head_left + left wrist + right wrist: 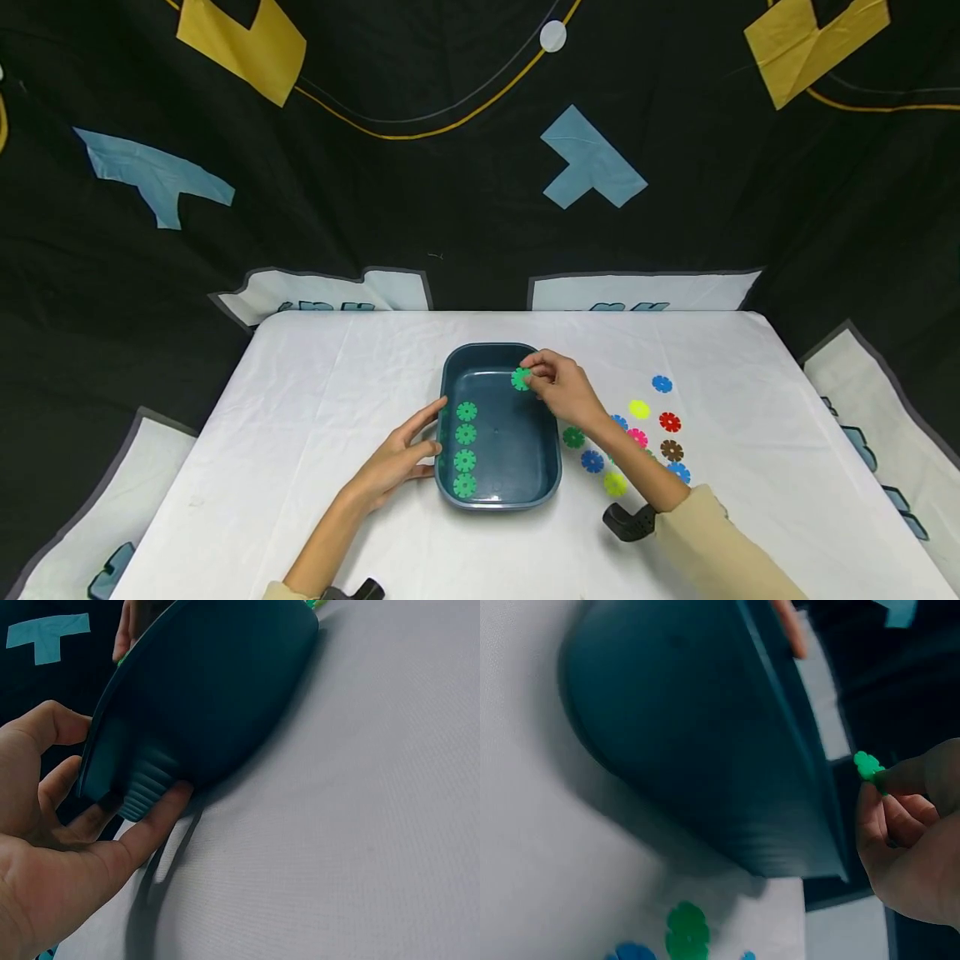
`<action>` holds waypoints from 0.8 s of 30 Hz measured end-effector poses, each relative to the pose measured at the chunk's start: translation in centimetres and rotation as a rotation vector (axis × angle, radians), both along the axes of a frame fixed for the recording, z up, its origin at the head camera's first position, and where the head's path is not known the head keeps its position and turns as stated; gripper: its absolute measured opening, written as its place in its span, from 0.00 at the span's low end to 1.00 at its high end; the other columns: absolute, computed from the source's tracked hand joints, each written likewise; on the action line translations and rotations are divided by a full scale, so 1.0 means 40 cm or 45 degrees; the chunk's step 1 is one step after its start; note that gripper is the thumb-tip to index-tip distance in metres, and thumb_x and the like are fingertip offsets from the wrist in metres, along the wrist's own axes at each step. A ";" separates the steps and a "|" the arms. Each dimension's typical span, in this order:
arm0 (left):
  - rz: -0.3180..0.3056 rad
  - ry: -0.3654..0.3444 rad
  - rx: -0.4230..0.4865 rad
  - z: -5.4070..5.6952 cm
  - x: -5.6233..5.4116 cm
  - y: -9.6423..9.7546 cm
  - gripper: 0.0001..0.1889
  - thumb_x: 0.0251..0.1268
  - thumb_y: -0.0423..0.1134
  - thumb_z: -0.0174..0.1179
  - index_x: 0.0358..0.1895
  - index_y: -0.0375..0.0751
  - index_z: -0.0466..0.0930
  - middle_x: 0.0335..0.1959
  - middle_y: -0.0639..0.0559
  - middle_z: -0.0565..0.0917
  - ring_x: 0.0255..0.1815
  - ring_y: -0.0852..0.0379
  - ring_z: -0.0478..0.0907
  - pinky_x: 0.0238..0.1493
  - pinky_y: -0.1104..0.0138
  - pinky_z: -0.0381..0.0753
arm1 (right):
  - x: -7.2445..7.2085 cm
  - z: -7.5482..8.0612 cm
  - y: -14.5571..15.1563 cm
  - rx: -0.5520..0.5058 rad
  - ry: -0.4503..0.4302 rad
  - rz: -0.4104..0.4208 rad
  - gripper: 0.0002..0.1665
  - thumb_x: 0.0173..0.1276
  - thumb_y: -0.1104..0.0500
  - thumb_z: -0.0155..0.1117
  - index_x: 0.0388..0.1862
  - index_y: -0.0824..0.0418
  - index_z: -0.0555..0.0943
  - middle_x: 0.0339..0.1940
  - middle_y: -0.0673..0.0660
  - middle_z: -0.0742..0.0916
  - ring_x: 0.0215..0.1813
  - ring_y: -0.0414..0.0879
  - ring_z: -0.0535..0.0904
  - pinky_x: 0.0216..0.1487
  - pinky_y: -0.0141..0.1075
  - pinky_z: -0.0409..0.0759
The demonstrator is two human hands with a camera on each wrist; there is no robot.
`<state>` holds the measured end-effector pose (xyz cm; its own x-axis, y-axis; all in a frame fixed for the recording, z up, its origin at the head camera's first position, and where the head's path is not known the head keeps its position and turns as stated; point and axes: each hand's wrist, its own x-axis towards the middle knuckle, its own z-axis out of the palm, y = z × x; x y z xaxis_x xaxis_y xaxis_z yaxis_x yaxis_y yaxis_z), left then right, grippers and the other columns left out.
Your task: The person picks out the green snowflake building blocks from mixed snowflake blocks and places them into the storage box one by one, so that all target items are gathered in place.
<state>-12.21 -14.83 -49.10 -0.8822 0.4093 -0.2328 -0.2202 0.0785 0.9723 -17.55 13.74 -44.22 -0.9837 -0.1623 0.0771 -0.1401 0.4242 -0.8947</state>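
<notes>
A dark teal plastic tray (497,467) stands on the white table. Several green notched connector discs (465,460) lie in a column along its left side. My left hand (392,463) holds the tray's left side; in the left wrist view its fingertips meet the rim and a digit presses the ribbed outer wall (154,780). Over the tray's far right corner, my right hand (558,385) pinches another green disc (521,379) between thumb and fingertips. The right wrist view shows this disc (868,766) standing out past the fingertips, above rim height.
Right of the tray, partly under my right forearm, lie loose discs: a green disc (573,437), a red disc (670,422), a brown disc (672,451), plus several blue, yellow and pink ones. A black curtain (480,225) hangs behind the table (337,358).
</notes>
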 end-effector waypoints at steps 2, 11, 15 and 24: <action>0.000 -0.005 0.001 -0.001 0.001 0.000 0.39 0.66 0.31 0.55 0.80 0.54 0.55 0.80 0.38 0.47 0.60 0.39 0.73 0.53 0.50 0.79 | -0.005 -0.010 -0.022 0.031 0.004 0.041 0.09 0.71 0.68 0.62 0.49 0.66 0.82 0.35 0.55 0.86 0.33 0.52 0.80 0.34 0.37 0.80; 0.001 -0.003 0.011 0.002 -0.002 0.000 0.38 0.67 0.31 0.55 0.80 0.53 0.55 0.80 0.38 0.47 0.65 0.37 0.68 0.54 0.50 0.79 | -0.035 -0.047 -0.091 0.000 0.013 0.086 0.09 0.68 0.69 0.64 0.47 0.66 0.82 0.33 0.54 0.87 0.31 0.48 0.84 0.34 0.38 0.82; -0.005 -0.006 0.017 -0.001 -0.003 0.000 0.38 0.67 0.31 0.55 0.80 0.53 0.55 0.80 0.38 0.47 0.65 0.37 0.69 0.53 0.50 0.79 | -0.046 -0.073 -0.112 -0.003 -0.045 0.075 0.10 0.68 0.68 0.64 0.48 0.64 0.83 0.34 0.54 0.87 0.33 0.47 0.85 0.35 0.37 0.82; -0.029 0.000 0.048 -0.009 -0.004 -0.002 0.38 0.69 0.31 0.54 0.80 0.53 0.54 0.80 0.39 0.46 0.64 0.38 0.68 0.55 0.49 0.78 | -0.059 -0.103 -0.144 0.025 -0.095 0.061 0.14 0.65 0.69 0.65 0.50 0.65 0.83 0.37 0.57 0.88 0.34 0.45 0.85 0.35 0.36 0.81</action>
<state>-12.38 -14.91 -49.45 -0.8726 0.4377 -0.2168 -0.2186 0.0471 0.9747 -19.92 8.00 -48.36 -0.9777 -0.2099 -0.0002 -0.0935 0.4365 -0.8948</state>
